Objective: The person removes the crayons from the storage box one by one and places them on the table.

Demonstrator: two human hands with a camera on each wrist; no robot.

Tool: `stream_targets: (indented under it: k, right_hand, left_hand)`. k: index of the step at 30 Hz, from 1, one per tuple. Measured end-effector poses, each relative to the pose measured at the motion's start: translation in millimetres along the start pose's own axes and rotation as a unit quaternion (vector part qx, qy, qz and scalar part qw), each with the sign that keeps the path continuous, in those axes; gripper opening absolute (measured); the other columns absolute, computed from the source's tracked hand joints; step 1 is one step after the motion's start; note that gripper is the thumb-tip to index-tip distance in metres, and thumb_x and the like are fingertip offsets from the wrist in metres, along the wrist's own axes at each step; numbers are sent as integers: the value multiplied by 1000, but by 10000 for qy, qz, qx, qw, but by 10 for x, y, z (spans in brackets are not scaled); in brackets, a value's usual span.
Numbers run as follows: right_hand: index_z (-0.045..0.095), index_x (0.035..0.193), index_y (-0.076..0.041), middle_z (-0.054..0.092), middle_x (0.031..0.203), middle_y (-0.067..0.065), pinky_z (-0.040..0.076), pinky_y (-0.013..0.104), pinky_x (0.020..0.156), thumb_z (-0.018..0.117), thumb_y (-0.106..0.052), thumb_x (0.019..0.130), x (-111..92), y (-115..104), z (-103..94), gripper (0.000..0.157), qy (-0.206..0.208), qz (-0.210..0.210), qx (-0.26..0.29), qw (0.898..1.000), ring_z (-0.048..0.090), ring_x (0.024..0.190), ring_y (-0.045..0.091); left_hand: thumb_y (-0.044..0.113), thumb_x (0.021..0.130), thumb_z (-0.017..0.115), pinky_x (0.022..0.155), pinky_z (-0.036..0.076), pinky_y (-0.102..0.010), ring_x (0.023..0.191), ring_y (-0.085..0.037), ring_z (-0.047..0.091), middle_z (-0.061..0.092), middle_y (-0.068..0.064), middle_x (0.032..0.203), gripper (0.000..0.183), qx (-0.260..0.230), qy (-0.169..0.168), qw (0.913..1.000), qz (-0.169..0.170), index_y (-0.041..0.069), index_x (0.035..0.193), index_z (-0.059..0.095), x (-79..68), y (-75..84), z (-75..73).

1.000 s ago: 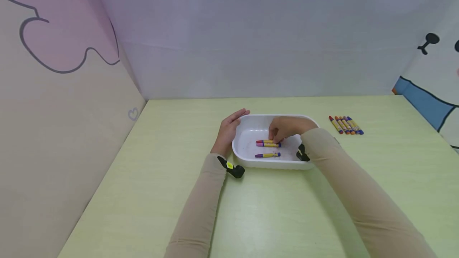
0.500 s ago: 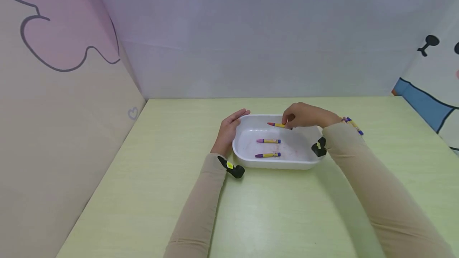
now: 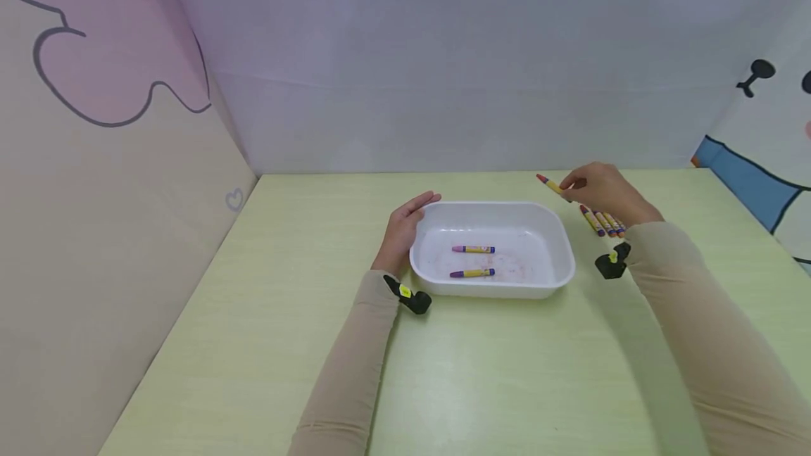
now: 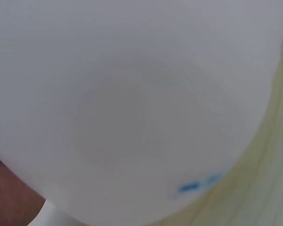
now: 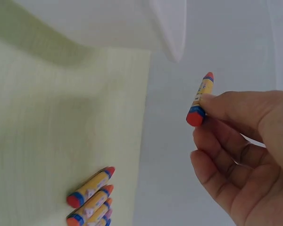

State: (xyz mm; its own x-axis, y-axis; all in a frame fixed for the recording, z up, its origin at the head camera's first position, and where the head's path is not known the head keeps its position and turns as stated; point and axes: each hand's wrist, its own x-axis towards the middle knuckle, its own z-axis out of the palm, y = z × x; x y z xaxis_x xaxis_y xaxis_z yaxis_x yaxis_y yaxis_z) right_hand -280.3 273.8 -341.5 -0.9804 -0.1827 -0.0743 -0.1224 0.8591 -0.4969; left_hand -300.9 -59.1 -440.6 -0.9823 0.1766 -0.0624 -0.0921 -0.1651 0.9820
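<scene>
A red crayon [image 3: 553,186] with a yellow wrapper is pinched between the thumb and fingers of my right hand [image 3: 605,192], above the table right of the white tray [image 3: 491,290]. The right wrist view shows the same crayon [image 5: 200,100] tilted, held near its flat end. Inside the tray lie a pink crayon [image 3: 474,249] and a purple crayon [image 3: 472,274], apart from each other. My left hand [image 3: 399,234] rests against the tray's left side with its fingers extended. In the left wrist view the tray wall [image 4: 146,113] hides most of that hand.
A row of several crayons [image 3: 593,221] lies side by side on the table [image 3: 304,287] to the tray's right, partly covered by my right hand. A pale curtain [image 3: 443,90] stands behind the table's far edge. Blue marks [image 4: 191,187] show on the tray wall.
My right hand has lifted the red crayon from beside the pink one and carried it right, out of the tray, to near the row. My left hand has stayed at the tray's side.
</scene>
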Motion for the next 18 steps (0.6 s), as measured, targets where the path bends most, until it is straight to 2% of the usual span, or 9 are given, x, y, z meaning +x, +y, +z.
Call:
stream_targets:
  k: [8,14,18]
  right_hand:
    - [62,114,10,64,107,29,52,48,74,58,-18,93,-79,352,79,35,-75,485,-152,9987,62,89,36]
    - [60,114,12,67,91,23,49,34,53,58,-17,92,-100,468,186,36,-156,776,117,9968,59,61,21]
    - [61,110,14,69,83,18,48,27,55,58,-13,90,-101,523,245,34,-177,793,165,9966,60,64,17]
  left_hand:
    - [7,101,38,108,42,-30,130,-13,50,60,-2,135,40,-25,-49,10000,32,6,139,50,-2,0,-26]
    - [9,102,38,106,44,-30,129,-12,51,61,2,133,38,19,-14,10000,-7,13,136,55,-17,3,-34]
    - [10,102,38,106,44,-29,128,-11,52,62,5,132,38,175,-35,9998,-17,13,136,54,-17,4,-37]
